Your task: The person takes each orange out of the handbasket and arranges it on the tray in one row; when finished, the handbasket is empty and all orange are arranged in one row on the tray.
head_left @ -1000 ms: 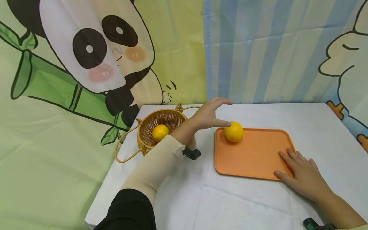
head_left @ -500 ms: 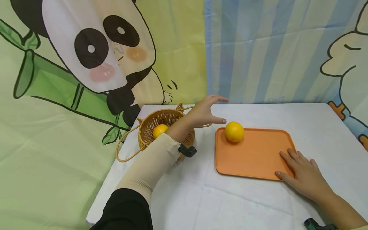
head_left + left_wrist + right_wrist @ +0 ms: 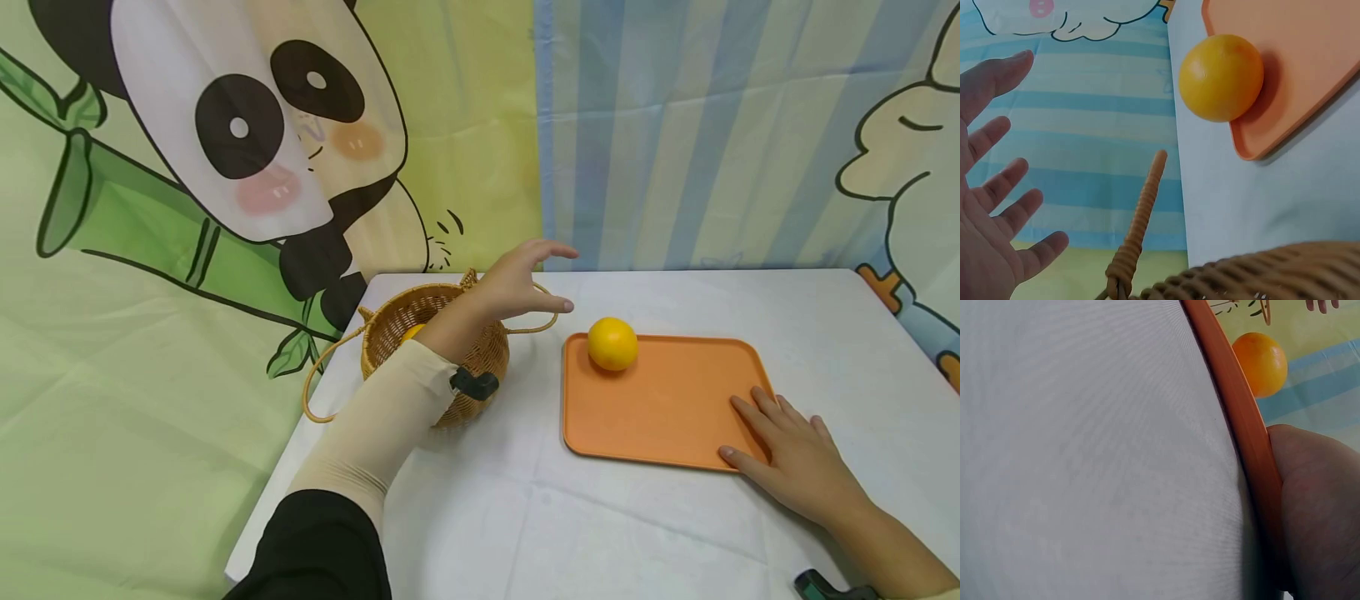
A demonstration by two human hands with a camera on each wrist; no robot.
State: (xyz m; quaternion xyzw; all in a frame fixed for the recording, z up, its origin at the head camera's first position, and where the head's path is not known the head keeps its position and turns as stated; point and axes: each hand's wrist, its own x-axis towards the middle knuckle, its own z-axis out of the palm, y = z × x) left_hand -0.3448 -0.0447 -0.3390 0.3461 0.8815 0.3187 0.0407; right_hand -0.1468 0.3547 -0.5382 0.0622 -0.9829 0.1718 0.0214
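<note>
An orange (image 3: 612, 343) sits in the back left corner of the orange tray (image 3: 660, 417); the left wrist view shows the same orange (image 3: 1221, 78) from the side. Above the right part of the wicker basket (image 3: 487, 354) hangs my left hand (image 3: 517, 287), fingers spread, holding nothing and apart from the fruit. Inside the basket, a second orange (image 3: 412, 332) is mostly hidden behind the left forearm. My right hand (image 3: 798, 458) rests with extended fingers on the tray's right edge; its thumb (image 3: 1300, 462) touches the rim in the right wrist view.
The basket's looped handles (image 3: 318, 408) stick out to both sides. A white cloth covers the table (image 3: 600, 533). Behind it hangs a printed curtain (image 3: 480, 133) with a panda and stripes.
My left hand has moved left, away from the orange on the tray and back over the basket. Its thumb was beside that orange before. The right hand and tray have stayed put.
</note>
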